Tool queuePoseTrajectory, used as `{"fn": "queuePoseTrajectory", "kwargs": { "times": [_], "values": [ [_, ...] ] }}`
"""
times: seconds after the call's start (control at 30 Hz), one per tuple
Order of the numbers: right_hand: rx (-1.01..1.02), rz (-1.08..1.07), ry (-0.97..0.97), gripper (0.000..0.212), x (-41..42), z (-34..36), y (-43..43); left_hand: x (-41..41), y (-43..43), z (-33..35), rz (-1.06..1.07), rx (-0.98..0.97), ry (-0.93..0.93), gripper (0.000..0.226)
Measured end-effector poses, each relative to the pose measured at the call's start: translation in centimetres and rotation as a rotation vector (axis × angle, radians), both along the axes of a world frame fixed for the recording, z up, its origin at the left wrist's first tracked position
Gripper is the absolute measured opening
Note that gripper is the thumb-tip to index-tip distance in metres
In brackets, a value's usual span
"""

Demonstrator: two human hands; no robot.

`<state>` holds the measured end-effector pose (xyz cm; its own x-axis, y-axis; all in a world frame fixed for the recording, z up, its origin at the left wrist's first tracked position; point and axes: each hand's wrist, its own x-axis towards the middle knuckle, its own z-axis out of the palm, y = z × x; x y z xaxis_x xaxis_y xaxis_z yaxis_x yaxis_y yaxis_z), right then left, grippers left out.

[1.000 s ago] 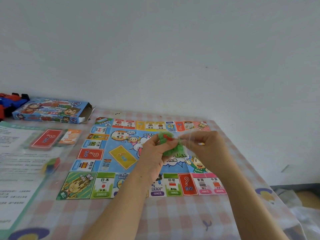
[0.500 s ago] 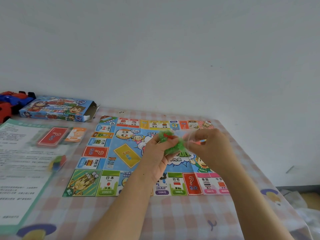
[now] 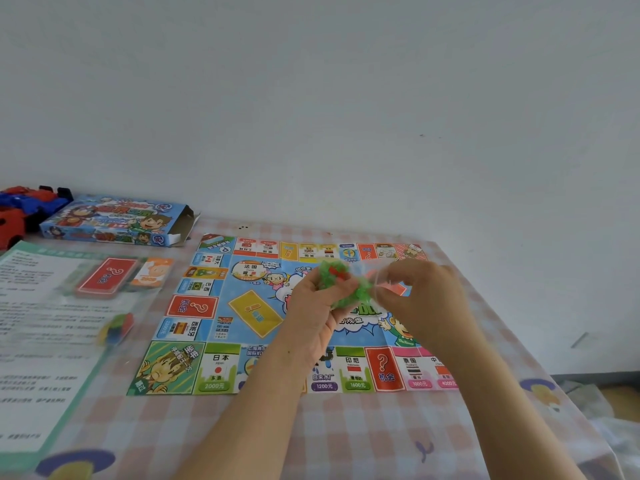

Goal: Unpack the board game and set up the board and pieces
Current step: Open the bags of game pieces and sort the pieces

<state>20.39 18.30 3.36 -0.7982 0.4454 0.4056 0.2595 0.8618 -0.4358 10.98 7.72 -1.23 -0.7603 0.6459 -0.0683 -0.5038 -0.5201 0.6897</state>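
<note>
Pale wall behind, checked cloth over the tabletop (image 3: 346,434), and above the middle of the board (image 3: 256,317) I hold the small clear bag of green and red pieces (image 3: 341,285). My left grip (image 3: 313,313) is curled round its left side. My right grip (image 3: 420,299) pinches the thin film at its right end, though blur hides just how the fingertips meet. I judge I am working the bag open, and the danger lies in that pull: if the film gives all at once, the little pieces may burst out, bounce on the board and scatter. Some could roll towards the right edge of the tabletop, which is near, and drop to the floor. A hard tug could also drag my wrists down onto the board, a thin creased sheet, and slide it askew. Left of the board lie a red card stack (image 3: 107,275) and an orange card stack (image 3: 154,271) on the instruction sheet (image 3: 34,306), with a blurred cluster of coloured pieces (image 3: 116,329) nearer me. Stray pieces landing there would mix the sets. Far left sits the open box (image 3: 114,221), toy cars (image 3: 27,206) beyond it.
</note>
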Motion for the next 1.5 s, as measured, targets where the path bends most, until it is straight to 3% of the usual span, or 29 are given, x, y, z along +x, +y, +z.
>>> {"fn": "queuePoseTrajectory", "kwargs": {
  "times": [0.1, 0.23, 0.47, 0.63, 0.93, 1.27, 1.5],
  "values": [
    [-0.07, 0.039, 0.127, 0.006, 0.5, 0.1, -0.2, -0.1, 0.0, 0.0, 0.006, 0.013, -0.028, 0.018],
    [-0.321, -0.021, 0.377, 0.014, 1.1, 0.8, 0.3, -0.2, 0.0, 0.0, 0.004, 0.014, -0.05, 0.017],
    [-0.492, -0.097, 0.408, 0.016, 3.0, 0.4, 2.8, -0.3, 0.0, 0.0, -0.011, -0.011, -0.047, 0.017],
    [-0.545, -0.144, 0.299, 0.01, 4.9, -0.3, 4.4, -0.2, 0.1, -0.2, -0.024, -0.045, -0.034, 0.017],
    [-0.357, -0.474, -0.039, 0.006, 8.4, -3.8, 7.4, -0.4, 0.3, -0.6, -0.022, -0.057, -0.018, 0.017],
    [-0.393, -0.427, -0.15, 0.014, 9.5, -3.7, 8.3, -0.2, 0.4, -0.4, -0.007, -0.076, -0.005, 0.016],
    [-0.316, -0.366, -0.117, 0.017, 9.5, -3.8, 8.6, -0.3, 0.5, -0.5, -0.01, -0.082, 0.006, 0.016]
  ]
}}
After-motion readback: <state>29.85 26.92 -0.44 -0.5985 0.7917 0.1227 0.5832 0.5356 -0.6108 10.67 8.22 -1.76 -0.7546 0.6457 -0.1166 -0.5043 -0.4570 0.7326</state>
